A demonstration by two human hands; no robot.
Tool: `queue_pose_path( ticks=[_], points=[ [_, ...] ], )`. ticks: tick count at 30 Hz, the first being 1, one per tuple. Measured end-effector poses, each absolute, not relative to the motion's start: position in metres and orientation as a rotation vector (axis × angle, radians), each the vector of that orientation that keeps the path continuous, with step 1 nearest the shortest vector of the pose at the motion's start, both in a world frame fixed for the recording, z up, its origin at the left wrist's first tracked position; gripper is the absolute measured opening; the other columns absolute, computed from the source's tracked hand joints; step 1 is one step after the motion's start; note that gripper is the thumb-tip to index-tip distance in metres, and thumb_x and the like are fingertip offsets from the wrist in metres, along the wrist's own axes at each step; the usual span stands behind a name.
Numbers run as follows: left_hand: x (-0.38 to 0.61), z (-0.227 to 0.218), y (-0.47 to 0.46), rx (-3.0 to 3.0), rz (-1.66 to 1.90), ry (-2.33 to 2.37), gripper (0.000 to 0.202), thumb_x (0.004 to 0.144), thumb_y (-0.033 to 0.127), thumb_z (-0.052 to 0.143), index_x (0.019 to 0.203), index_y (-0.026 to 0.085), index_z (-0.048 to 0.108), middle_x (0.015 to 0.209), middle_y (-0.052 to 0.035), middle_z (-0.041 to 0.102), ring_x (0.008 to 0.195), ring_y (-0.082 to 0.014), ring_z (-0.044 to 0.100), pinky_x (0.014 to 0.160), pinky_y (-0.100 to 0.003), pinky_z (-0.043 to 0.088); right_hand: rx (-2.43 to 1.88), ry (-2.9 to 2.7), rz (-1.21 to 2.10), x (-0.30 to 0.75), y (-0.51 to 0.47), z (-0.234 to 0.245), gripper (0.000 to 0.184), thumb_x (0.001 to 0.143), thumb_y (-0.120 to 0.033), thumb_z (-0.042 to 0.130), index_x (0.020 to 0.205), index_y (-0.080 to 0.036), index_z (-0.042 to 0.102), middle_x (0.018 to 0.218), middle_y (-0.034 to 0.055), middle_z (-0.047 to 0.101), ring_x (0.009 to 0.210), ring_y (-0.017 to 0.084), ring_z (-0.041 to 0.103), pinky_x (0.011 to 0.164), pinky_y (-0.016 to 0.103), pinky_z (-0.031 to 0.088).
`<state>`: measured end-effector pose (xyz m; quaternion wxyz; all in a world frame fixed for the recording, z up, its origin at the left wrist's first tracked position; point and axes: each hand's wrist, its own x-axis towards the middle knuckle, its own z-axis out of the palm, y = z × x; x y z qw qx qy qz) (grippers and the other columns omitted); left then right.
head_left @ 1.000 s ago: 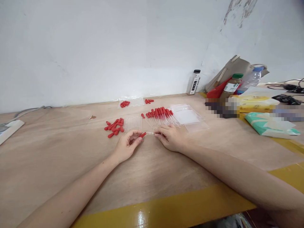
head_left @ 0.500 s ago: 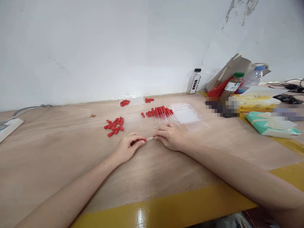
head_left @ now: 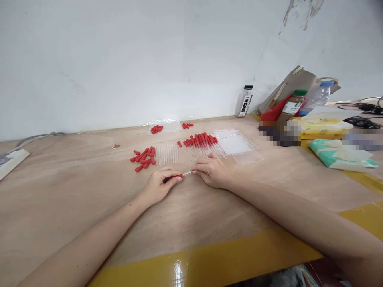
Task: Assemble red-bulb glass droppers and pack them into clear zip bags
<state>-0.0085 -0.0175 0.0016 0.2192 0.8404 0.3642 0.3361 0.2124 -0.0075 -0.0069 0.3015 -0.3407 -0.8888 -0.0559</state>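
Between thumb and fingers, my left hand (head_left: 163, 183) is closed on a red rubber dropper bulb (head_left: 180, 175). A clear glass dropper tube (head_left: 187, 173) reaches from the bulb's mouth to my right hand (head_left: 211, 170), whose fingers pinch its other end. How deep the tube sits in the bulb is hidden. Just beyond my left hand lie a pile of loose red bulbs (head_left: 145, 156) and a row of bare glass tubes (head_left: 166, 154). Past my right hand are several droppers with red bulbs fitted (head_left: 203, 141), laid side by side.
Clear plastic bags (head_left: 236, 142) lie right of the droppers. Near the wall are more red bulbs (head_left: 156, 129) and tubes. At the right stand a black-capped bottle (head_left: 245, 101), a green-capped bottle (head_left: 292, 105), a bag (head_left: 287, 89) and a tissue pack (head_left: 329, 154). A power strip (head_left: 13, 163) is far left.
Almost nothing differs. Both hands keep their hold on the bulb and tube, and the whole view has shifted very slightly.
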Motion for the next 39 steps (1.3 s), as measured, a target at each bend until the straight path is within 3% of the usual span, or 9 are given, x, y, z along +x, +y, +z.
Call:
queue_pose_path(
  ticks=[7, 14, 31, 39],
  points=[
    [-0.007, 0.003, -0.018, 2.349, 0.875, 0.958, 0.016, 0.083, 0.024, 0.051, 0.087, 0.018, 0.066, 0.08, -0.003, 0.063, 0.074, -0.0133, 0.057, 0.068, -0.025, 0.045, -0.859, -2.412, -0.2, 0.212, -0.008, -0.003, 0.02, 0.086, -0.022, 0.044, 0.08, -0.019, 0.063, 0.074, -0.0005, 0.063, 0.067, 0.011, 0.049, 0.068, 0.031, 0.018],
    [-0.007, 0.003, -0.019, 2.376, 0.911, 1.046, 0.017, 0.081, 0.028, 0.054, 0.084, 0.017, 0.067, 0.076, -0.0029, 0.063, 0.066, -0.012, 0.056, 0.06, -0.023, 0.043, -0.936, -2.383, -0.261, 0.207, -0.019, -0.002, 0.022, 0.084, -0.021, 0.043, 0.073, -0.017, 0.062, 0.068, 0.0004, 0.06, 0.059, 0.01, 0.042, 0.066, 0.031, 0.017],
    [-0.005, 0.005, -0.025, 2.514, 0.98, 0.92, 0.012, 0.08, 0.025, 0.057, 0.083, 0.017, 0.064, 0.076, -0.003, 0.063, 0.068, -0.012, 0.057, 0.063, -0.024, 0.044, -0.986, -2.431, -0.071, 0.197, -0.026, 0.0, 0.024, 0.085, -0.023, 0.04, 0.073, -0.016, 0.059, 0.065, -0.0002, 0.061, 0.054, 0.009, 0.038, 0.068, 0.03, 0.016],
    [-0.007, 0.004, -0.019, 2.627, 0.969, 0.908, 0.015, 0.077, 0.032, 0.061, 0.079, 0.018, 0.066, 0.066, 0.0001, 0.062, 0.059, -0.0108, 0.054, 0.059, -0.024, 0.041, -0.98, -2.519, -0.137, 0.204, -0.022, 0.003, 0.027, 0.088, -0.027, 0.038, 0.075, -0.016, 0.059, 0.064, 0.0006, 0.061, 0.054, 0.01, 0.04, 0.068, 0.031, 0.017]
  ],
)
